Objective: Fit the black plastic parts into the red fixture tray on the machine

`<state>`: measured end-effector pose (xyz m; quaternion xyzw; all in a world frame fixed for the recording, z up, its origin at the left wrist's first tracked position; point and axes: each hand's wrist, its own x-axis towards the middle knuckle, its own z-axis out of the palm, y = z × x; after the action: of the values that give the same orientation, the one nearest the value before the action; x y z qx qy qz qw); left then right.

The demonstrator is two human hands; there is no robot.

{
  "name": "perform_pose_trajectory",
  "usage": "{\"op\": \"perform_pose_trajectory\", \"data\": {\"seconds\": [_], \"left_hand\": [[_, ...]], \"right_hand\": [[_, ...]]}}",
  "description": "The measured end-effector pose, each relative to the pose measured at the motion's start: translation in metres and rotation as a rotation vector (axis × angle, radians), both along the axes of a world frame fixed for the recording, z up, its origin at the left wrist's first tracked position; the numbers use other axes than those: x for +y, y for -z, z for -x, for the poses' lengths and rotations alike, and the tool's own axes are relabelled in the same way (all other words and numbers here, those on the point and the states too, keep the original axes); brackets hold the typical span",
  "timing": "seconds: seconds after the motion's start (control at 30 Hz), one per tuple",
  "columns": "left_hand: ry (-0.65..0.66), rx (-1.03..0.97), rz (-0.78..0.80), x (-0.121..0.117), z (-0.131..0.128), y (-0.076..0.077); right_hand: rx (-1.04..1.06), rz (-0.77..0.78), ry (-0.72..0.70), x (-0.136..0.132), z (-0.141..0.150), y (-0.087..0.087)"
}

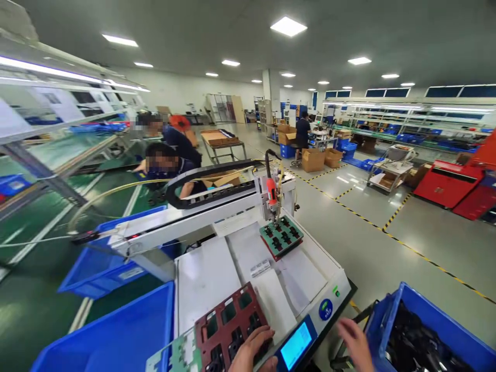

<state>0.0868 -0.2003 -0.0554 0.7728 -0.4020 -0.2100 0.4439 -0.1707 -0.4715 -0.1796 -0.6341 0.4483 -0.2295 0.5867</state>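
Note:
My left hand reaches over the near right corner of a red-brown fixture plate, fingers stretched and thumb apart, beside black parts seated in some of its cutouts. A green plate adjoins the fixture's left side. Slightly blurred, my right hand is in the air between the machine and a blue bin of black parts. Its fingers look extended, with nothing visible in them. A second fixture, green on top with several black parts, sits under the machine's orange-red tool head.
The white benchtop machine has a lit blue screen and a round blue-green button at its front. Blue bins stand to the left. Two people bend over work behind the gantry; another person is farther back.

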Motion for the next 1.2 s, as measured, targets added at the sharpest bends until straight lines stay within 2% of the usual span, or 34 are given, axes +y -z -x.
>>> {"op": "perform_pose_trajectory", "data": {"seconds": [0.1, 0.2, 0.37, 0.5, 0.57, 0.7, 0.83, 1.03, 1.2], "left_hand": [[-0.090, 0.040, 0.014, 0.000, -0.001, -0.005], [-0.135, 0.077, 0.079, 0.001, -0.003, -0.004], [-0.125, -0.075, 0.054, -0.011, -0.023, -0.006], [-0.038, -0.204, 0.040, -0.047, -0.047, -0.010], [-0.044, -0.183, 0.042, -0.068, -0.059, -0.008], [-0.170, -0.038, 0.076, -0.093, -0.079, -0.004], [-0.193, -0.016, 0.089, -0.096, -0.091, -0.004], [-0.257, -0.021, 0.119, -0.096, -0.095, 0.000], [-0.323, -0.001, 0.084, -0.097, -0.095, 0.009]], "right_hand": [[0.004, 0.074, -0.279, 0.034, -0.081, 0.004], [-0.002, 0.143, -0.413, 0.045, -0.128, 0.002], [-0.091, 0.158, -0.547, 0.014, -0.172, -0.023], [-0.160, 0.100, -0.648, -0.003, -0.204, -0.049], [-0.196, 0.087, -0.675, -0.003, -0.215, -0.059], [-0.249, 0.141, -0.625, -0.001, -0.227, -0.074], [-0.254, 0.311, -0.640, -0.002, -0.235, -0.084], [-0.287, 0.359, -0.626, -0.001, -0.248, -0.091], [-0.297, 0.442, -0.613, 0.005, -0.252, -0.088]]}}
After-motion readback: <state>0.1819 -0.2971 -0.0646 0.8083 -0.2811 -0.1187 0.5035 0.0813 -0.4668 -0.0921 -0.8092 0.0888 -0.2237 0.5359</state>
